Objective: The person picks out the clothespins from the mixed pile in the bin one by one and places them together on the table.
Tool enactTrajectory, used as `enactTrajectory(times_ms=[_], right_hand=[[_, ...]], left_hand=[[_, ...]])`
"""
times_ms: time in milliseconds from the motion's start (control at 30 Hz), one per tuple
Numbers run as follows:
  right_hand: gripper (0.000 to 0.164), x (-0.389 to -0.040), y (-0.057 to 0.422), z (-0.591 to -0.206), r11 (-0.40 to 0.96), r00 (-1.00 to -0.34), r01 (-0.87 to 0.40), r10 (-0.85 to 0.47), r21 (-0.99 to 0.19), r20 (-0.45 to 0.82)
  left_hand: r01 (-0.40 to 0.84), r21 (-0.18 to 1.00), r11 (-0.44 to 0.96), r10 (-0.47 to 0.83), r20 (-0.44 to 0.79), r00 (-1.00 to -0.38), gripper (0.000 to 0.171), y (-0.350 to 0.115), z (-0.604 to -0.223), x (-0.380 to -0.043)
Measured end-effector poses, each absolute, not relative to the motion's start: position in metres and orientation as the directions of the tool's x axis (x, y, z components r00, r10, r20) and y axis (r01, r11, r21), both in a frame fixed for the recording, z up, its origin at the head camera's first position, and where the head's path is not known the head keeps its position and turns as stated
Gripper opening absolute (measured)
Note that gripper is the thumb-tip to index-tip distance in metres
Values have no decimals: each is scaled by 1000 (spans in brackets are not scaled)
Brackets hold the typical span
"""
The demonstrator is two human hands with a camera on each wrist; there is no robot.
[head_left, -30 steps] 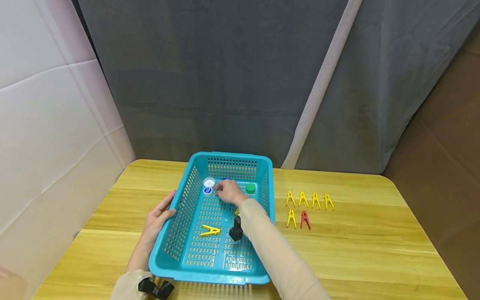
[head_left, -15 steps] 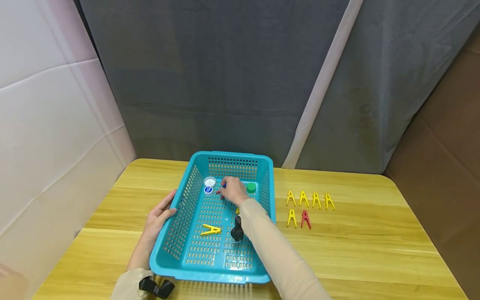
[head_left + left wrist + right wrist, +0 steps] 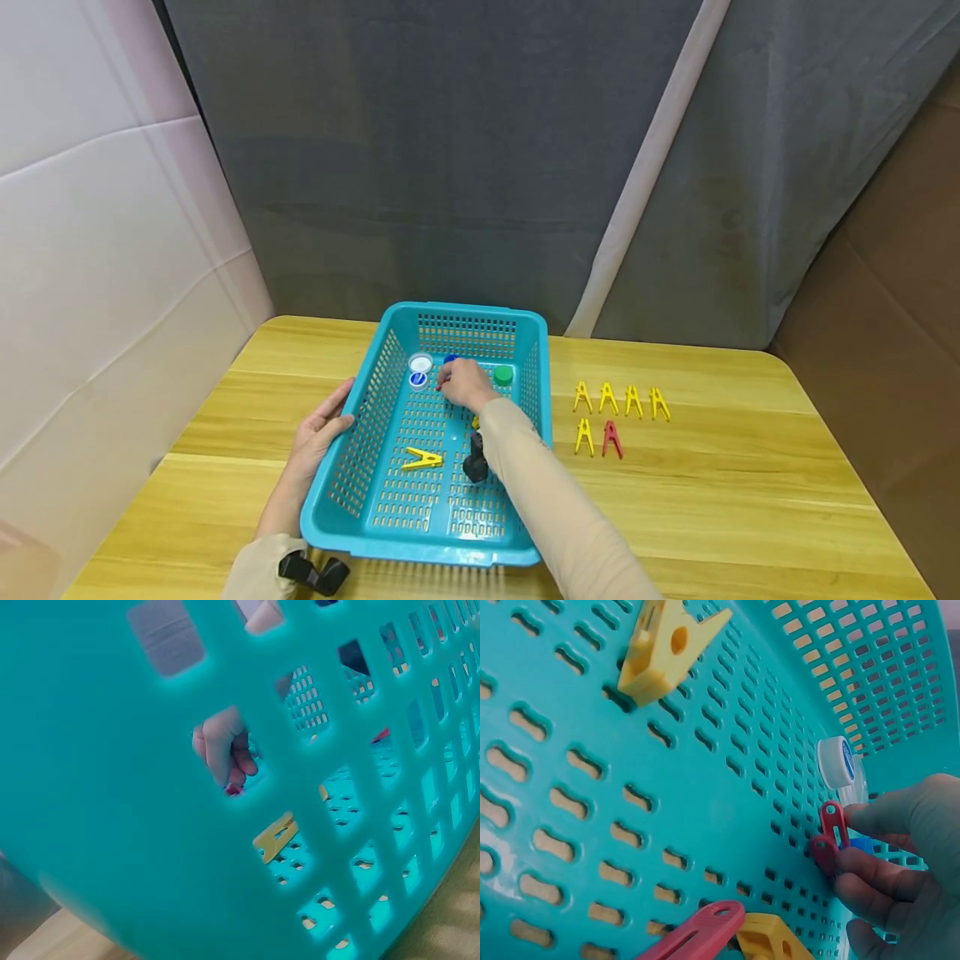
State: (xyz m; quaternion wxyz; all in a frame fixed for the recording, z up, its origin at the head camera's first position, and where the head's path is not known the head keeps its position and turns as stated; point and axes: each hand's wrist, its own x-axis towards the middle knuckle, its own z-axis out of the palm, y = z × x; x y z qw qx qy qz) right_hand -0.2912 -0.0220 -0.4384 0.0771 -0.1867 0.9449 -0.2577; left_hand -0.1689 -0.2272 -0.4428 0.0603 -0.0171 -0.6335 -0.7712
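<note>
The table (image 3: pixel 750 492) is showing yellow wood grain and rounded far corners. A blue basket (image 3: pixel 420 551) is standing on it left of centre, its long sides running from near to far. Striped shadow is falling on the wood along the basket's near edge. To the right, four yellow clips (image 3: pixel 606 392) are lying in a spaced row. Nearer, a fifth yellow clip (image 3: pixel 583 427) is lying in line with the leftmost, and a red clip (image 3: pixel 611 432) is lying beside it
</note>
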Motion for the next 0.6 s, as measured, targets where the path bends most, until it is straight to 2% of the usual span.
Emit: enactTrajectory(times_ms=[100, 433, 500, 600], right_hand=[[7, -292, -21, -439, 820, -928, -308, -371, -482, -39], [20, -300, -21, -452, 875, -950, -267, -309, -404, -39], [26, -293, -22, -442, 900, -962, -207, -259, -384, -90], [45, -291, -23, -442, 911, -973, -154, -207, -384, -102]], left_hand=[[106, 978, -181, -73, 94, -993, 53, -227, -442, -169], [112, 979, -173, -79, 100, -992, 52, -227, -443, -169], [117, 977, -179, -72, 105, -992, 52, -228, -443, -169], [126, 974, -190, -67, 115, -991, 51, -228, -444, -168]])
